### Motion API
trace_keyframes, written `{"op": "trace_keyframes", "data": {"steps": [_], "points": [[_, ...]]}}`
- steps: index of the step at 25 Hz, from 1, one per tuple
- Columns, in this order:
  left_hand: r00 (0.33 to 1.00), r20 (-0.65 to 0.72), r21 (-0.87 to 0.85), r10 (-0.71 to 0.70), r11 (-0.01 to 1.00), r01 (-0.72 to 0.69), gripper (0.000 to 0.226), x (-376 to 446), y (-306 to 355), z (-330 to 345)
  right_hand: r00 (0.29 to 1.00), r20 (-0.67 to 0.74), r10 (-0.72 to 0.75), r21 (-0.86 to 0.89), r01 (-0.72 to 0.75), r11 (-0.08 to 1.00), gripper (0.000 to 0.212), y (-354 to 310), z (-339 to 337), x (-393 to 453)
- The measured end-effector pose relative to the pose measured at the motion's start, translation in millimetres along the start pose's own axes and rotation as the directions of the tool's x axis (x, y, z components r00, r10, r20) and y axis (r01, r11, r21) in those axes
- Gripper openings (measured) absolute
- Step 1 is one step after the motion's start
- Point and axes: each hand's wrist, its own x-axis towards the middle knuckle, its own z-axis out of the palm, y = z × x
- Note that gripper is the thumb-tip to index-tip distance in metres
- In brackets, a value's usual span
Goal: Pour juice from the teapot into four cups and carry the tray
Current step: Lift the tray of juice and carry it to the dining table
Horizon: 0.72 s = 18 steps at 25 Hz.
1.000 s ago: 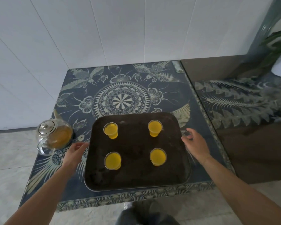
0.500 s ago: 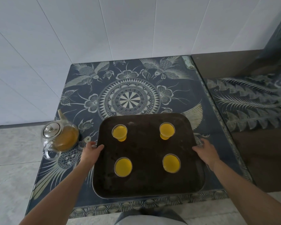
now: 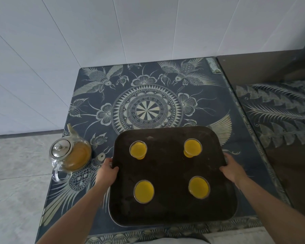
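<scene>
A dark rectangular tray (image 3: 167,213) lies on the near part of a patterned blue table (image 3: 148,110). On it stand several small glass cups of yellow juice, among them the far-left cup (image 3: 138,149), the far-right cup (image 3: 192,148) and the near-left cup (image 3: 144,191). My left hand (image 3: 106,170) grips the tray's left rim with the thumb on top. My right hand (image 3: 233,168) grips the right rim the same way. A glass teapot (image 3: 70,154) with a metal lid, partly full of juice, stands at the table's left edge, apart from my left hand.
A white panelled wall (image 3: 113,32) rises behind the table. A dark glossy cabinet (image 3: 289,138) adjoins the table on the right. Grey tiled floor (image 3: 16,173) lies to the left and below.
Both hands have closed in from beside the tray onto its left and right rims. The camera has moved closer and shifted leftward over the table.
</scene>
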Motion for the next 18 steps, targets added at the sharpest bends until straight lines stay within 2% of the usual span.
{"op": "trace_keyframes", "data": {"steps": [5, 10, 18], "points": [[0.998, 0.048, 0.112, 0.028, 0.993, -0.034, 0.036, 7, 0, -7, 1.0, 0.02, 0.007, -0.121, -0.005, 0.993, 0.068, -1, -7, 8], [0.999, 0.039, 0.142, 0.02, 0.99, -0.025, 0.025, 7, 2, -9, 0.999, 0.035, 0.037, -0.11, -0.033, 0.993, 0.059, -3, -10, 12], [1.0, 0.019, 0.145, 0.021, 0.989, -0.024, 0.033, -2, 2, -11, 0.997, 0.043, 0.058, -0.156, -0.051, 0.987, 0.054, -1, -10, 19]]}}
